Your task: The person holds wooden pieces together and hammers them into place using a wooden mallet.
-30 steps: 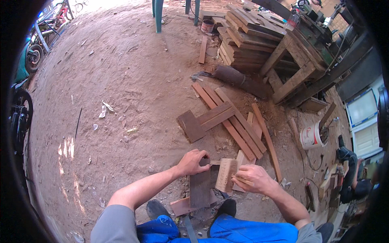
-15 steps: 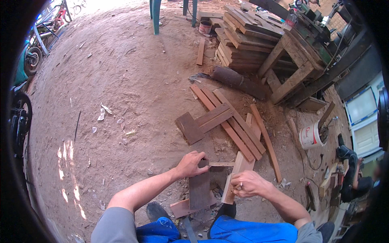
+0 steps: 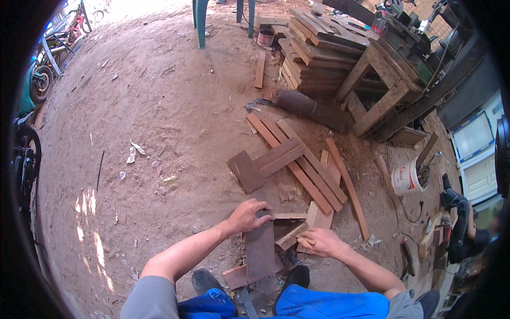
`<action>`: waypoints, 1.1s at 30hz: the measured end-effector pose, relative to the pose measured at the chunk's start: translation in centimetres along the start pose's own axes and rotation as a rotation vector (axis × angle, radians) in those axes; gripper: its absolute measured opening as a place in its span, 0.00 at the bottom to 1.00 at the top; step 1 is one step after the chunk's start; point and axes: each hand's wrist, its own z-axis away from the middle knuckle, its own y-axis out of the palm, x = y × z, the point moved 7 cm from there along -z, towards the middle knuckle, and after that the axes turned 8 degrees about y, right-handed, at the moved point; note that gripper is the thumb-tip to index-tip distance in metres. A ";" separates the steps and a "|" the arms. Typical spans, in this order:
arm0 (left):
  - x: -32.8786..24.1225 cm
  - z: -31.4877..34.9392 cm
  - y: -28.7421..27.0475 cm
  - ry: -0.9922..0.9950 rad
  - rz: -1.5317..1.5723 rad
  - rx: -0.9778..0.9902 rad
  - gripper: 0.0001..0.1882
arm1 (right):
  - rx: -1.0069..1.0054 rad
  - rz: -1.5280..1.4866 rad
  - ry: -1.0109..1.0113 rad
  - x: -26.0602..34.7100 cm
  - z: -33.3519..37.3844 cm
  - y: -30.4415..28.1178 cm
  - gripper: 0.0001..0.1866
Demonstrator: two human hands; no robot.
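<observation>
My left hand (image 3: 252, 215) is closed over the top end of a dark, flat board (image 3: 260, 249), thumb on its face. The board stands tilted between my feet, its lower end by a reddish-brown wooden piece (image 3: 236, 277). My right hand (image 3: 323, 243) is closed at the end of a short, pale wooden block (image 3: 291, 237), fingertips pinched on it. A small, thin light item seems to show at those fingers, too small to name. Beyond the hand lies a pale board (image 3: 319, 217). A narrow wooden strip (image 3: 290, 216) spans between the boards.
Brown planks (image 3: 297, 165) lie crossed ahead on the dirt floor, with a long strip (image 3: 348, 189) to their right. Farther off are a plank stack (image 3: 319, 64), a wooden bench (image 3: 380, 80) and a white bucket (image 3: 406, 178). Another person (image 3: 467, 234) sits at the far right.
My right hand has moved slightly down, and the pale block by it has swung from steep to a flatter slant toward the dark board. My left hand keeps its hold.
</observation>
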 end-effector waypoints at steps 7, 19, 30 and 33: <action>0.1 -0.2 0.0 0.080 0.031 -0.025 0.16 | 0.014 -0.371 0.096 -1.3 -0.2 0.3 0.20; 0.5 -0.4 0.4 -0.044 0.092 0.086 0.20 | 0.697 -1.102 0.596 -8.4 6.5 7.7 0.27; 1.1 -1.6 0.8 -0.091 0.246 0.191 0.20 | 0.410 -0.883 0.732 -9.4 5.4 13.9 0.21; 1.3 -1.7 1.0 -0.136 0.255 0.231 0.21 | 0.446 -0.933 0.773 -10.5 4.7 15.2 0.19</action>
